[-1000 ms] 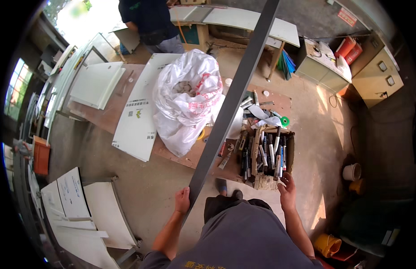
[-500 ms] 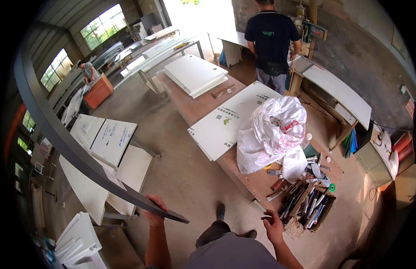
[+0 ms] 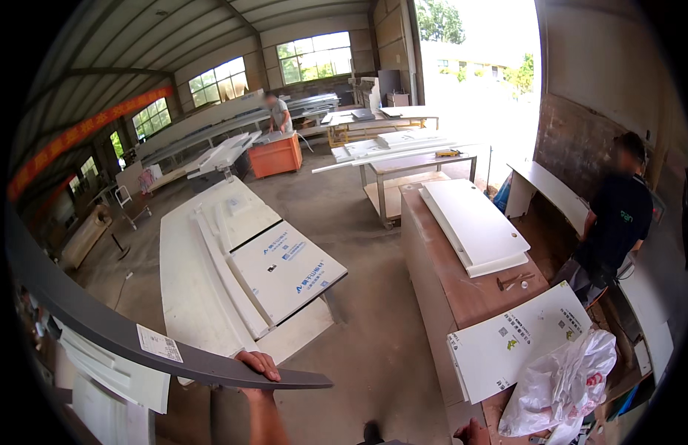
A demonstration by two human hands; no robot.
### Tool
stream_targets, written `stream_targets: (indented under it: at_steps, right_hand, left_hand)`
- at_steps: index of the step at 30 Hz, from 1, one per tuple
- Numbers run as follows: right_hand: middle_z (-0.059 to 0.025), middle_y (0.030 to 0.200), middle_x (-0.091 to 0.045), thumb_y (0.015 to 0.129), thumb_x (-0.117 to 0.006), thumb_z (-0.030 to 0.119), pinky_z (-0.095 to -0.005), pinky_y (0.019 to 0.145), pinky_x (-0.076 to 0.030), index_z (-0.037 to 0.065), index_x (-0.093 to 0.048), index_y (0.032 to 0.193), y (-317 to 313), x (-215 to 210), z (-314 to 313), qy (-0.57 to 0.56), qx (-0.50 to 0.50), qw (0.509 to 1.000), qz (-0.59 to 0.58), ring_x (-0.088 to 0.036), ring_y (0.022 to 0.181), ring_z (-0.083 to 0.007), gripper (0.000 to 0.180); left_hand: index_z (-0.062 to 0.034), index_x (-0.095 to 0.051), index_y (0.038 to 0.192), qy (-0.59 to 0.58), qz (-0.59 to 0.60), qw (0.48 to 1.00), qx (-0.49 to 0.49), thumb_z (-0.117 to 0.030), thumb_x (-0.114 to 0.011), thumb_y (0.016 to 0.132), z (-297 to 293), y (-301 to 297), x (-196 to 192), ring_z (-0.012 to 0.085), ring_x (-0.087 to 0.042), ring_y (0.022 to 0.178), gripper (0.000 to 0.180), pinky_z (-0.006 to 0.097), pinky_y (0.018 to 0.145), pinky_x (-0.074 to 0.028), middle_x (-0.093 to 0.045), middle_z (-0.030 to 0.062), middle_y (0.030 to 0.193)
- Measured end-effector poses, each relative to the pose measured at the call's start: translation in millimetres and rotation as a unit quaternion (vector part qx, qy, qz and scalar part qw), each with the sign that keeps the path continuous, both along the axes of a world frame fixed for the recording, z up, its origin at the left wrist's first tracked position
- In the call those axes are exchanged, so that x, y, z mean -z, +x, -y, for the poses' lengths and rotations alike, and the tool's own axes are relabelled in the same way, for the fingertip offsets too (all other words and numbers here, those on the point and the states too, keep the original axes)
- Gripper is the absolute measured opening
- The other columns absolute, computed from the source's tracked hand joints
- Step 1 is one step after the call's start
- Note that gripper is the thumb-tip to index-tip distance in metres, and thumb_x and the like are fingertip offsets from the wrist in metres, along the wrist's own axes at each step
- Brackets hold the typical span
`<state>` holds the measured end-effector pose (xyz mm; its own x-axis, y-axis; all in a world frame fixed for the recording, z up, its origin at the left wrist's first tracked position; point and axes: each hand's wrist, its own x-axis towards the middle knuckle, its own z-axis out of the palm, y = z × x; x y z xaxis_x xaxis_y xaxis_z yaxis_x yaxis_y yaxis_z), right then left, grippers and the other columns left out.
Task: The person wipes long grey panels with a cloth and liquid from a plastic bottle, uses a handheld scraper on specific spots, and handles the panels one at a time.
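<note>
My left hand (image 3: 259, 368) is closed round the edge of a long dark grey board (image 3: 218, 371) near its right end. The board slants up to the left, past the picture's edge, and has a white label (image 3: 159, 343) on it. Only part of my right hand (image 3: 472, 432) shows at the lower edge, fingers loosely bent and apart, with nothing seen in them. It is nearest to the brown workbench (image 3: 430, 297), where white printed panels (image 3: 507, 343) and a crumpled white plastic bag (image 3: 544, 393) lie.
To the left, a low table (image 3: 182, 274) bears white panels and a printed board (image 3: 284, 267). White boards (image 3: 470, 222) and a hammer (image 3: 510, 281) rest on the workbench. A person (image 3: 614, 215) stands at the right; another works behind an orange cabinet (image 3: 275, 154).
My view has lifted and turned left, so the tool box has dropped out of sight. The grey board stays in my left hand. My right hand has slid toward the lower edge.
</note>
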<state>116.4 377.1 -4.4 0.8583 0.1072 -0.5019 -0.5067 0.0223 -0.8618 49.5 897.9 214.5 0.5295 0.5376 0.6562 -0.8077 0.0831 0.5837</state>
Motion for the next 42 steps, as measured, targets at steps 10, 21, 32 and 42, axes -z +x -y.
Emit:
stream_targets:
  at_steps: [10, 21, 32, 42]
  right_hand:
    - [-0.0176, 0.109, -0.079, 0.108, -0.065, 0.032, -0.0402, 0.087, -0.060, -0.002, -0.075, 0.108, 238.4, 50.7, -156.1, 0.199, -0.109, 0.972, -0.064, -0.077, 0.098, -0.0281, 0.035]
    - [-0.0195, 0.107, -0.079, 0.108, -0.063, 0.016, -0.0399, 0.087, -0.063, -0.004, -0.070, 0.106, 620.4, 25.0, -323.4, 0.254, -0.201, 0.946, -0.025, -0.078, 0.095, -0.0287, 0.021]
    - [-0.0133, 0.111, -0.078, 0.107, -0.065, 0.017, -0.0368, 0.091, -0.061, -0.002, -0.074, 0.113, 925.5, 3.1, -548.3, 0.142, -0.304, 0.942, 0.019, -0.076, 0.100, -0.0223, 0.022]
    - [-0.0142, 0.120, -0.078, 0.109, -0.065, 0.023, -0.0377, 0.092, -0.060, -0.002, -0.073, 0.122, 1134.4, -15.3, -759.2, 0.113, -0.314, 0.942, -0.040, -0.076, 0.104, -0.0238, 0.029]
  left_hand:
    - [-0.0012, -0.057, 0.085, 0.078, 0.035, 0.990, -0.115, -0.039, -0.058, 0.111, -133.7, 156.9, -21.3, 0.0274, -0.061, 0.052, 0.046, 0.036, 0.048, -0.057, -0.062, 0.0168, 0.064]
    - [-0.0062, -0.055, 0.090, 0.074, 0.040, 0.935, -0.344, -0.077, -0.080, 0.079, -245.1, 367.1, -67.1, 0.0175, -0.056, 0.057, 0.076, 0.028, 0.055, -0.051, -0.055, 0.0057, 0.067]
    - [-0.0083, -0.051, 0.089, 0.038, -0.002, 0.878, -0.478, -0.086, -0.068, 0.084, -424.9, 577.9, -28.1, 0.0104, -0.053, 0.060, 0.080, 0.022, 0.052, -0.047, -0.052, 0.0023, 0.070]
    - [-0.0095, -0.051, 0.088, 0.045, -0.008, 0.873, -0.486, -0.088, -0.057, 0.091, -659.1, 839.4, -50.2, 0.0094, -0.049, 0.050, 0.078, 0.021, 0.048, -0.043, -0.047, 0.0009, 0.061]
